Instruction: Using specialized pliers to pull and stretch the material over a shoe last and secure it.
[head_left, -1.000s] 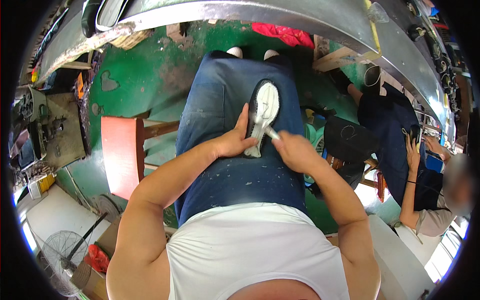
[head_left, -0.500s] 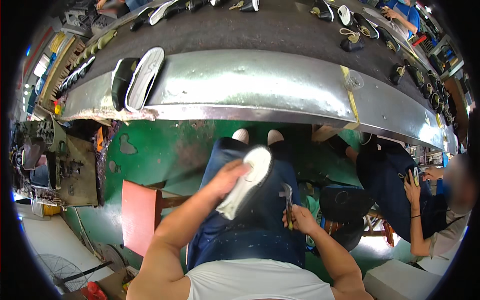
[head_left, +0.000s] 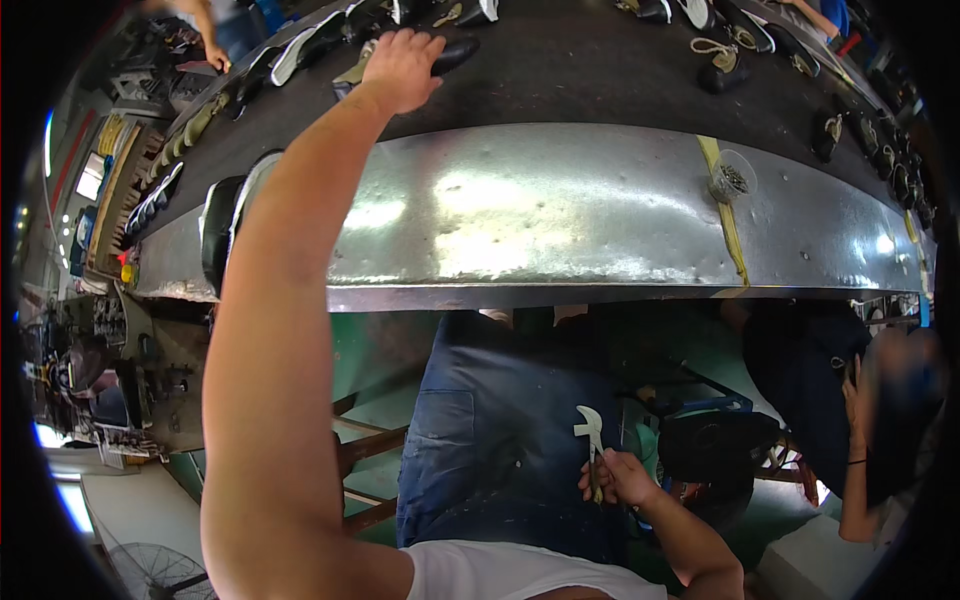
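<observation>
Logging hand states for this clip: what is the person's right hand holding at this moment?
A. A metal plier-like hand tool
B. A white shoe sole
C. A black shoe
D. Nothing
A: the right hand rests on the lap gripping the handles of a metal plier-like hand tool, its pale head pointing up, while the left hand reaches out over the dark conveyor belt among the shoes.

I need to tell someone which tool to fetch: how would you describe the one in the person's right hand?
Look below the long metal bench edge to the blue-jeaned lap. The right hand there grips a small pale metal tool with a forked, curved head pointing up, the only pale, shiny item on the lap.
</observation>
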